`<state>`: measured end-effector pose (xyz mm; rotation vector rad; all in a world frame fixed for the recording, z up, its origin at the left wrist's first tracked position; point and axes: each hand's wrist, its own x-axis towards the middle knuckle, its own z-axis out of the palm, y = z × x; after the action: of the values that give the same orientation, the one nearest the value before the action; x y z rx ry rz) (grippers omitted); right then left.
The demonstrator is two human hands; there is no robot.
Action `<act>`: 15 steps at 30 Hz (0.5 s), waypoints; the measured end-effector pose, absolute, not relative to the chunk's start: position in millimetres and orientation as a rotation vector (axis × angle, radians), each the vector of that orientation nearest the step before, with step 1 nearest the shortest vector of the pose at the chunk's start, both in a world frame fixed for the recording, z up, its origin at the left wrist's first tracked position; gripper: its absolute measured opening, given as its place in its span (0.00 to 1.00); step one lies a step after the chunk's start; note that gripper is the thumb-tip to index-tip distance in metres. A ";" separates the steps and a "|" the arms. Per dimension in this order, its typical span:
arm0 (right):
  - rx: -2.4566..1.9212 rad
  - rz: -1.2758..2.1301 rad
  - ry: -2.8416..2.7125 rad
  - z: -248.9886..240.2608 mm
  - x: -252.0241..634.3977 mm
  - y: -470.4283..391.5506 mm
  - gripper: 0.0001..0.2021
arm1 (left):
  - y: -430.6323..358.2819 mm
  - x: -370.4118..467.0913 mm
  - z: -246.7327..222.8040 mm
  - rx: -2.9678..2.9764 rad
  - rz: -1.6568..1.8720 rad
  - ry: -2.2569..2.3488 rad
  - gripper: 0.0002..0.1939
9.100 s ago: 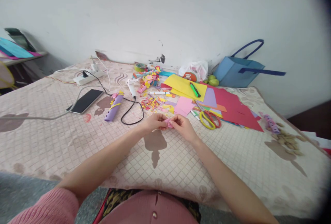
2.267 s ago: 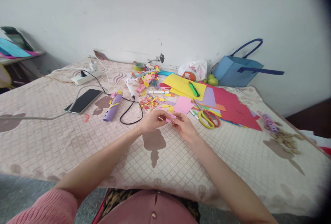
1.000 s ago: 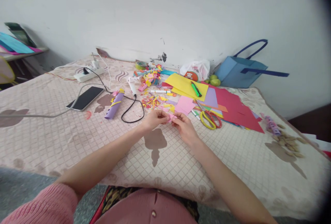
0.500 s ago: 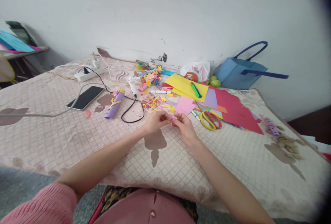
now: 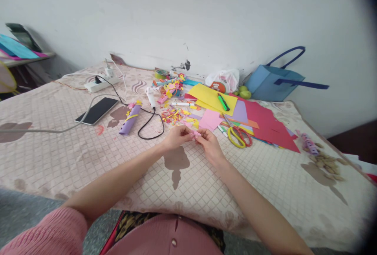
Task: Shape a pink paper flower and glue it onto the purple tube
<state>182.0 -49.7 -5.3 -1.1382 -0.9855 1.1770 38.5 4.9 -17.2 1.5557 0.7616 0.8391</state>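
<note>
My left hand point(image 5: 176, 138) and my right hand point(image 5: 209, 146) meet over the quilted cloth point(image 5: 73, 149), both pinching a small folded pink paper piece point(image 5: 195, 133) between their fingertips. The piece is held just above the cloth. Right behind it lie a pink paper sheet point(image 5: 209, 119) and a heap of coloured paper scraps point(image 5: 174, 115). Yellow-handled scissors point(image 5: 237, 135) rest a short way to the right of my right hand.
A purple paper roll point(image 5: 130, 118), a black cable point(image 5: 150, 123), a phone point(image 5: 96, 110) and a power strip point(image 5: 100, 83) lie at the left. Yellow point(image 5: 210, 97) and red sheets point(image 5: 269, 123), a green cutter point(image 5: 222, 102), a blue bag point(image 5: 273, 82) and peanuts point(image 5: 326, 163) lie at the right.
Both hands have kept working the pink piece in the same spot, with only small finger shifts. The view has drifted slightly.
</note>
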 end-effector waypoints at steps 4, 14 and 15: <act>-1.129 1.177 -0.992 -6.6 182.0 -50.1 0.11 | 5.2 38.3 -17.9 1.521 0.833 0.760 0.12; -1.125 1.156 -0.966 -8.3 183.0 -48.3 0.11 | 7.3 35.8 -12.6 1.549 0.830 0.684 0.12; -1.129 1.154 -0.973 -9.2 183.1 -48.0 0.11 | 7.4 35.6 -12.3 1.561 0.833 0.693 0.11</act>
<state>183.1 -48.0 -9.2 -1.1289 -0.9731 1.1538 35.6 7.4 -12.3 1.5614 0.6929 0.8333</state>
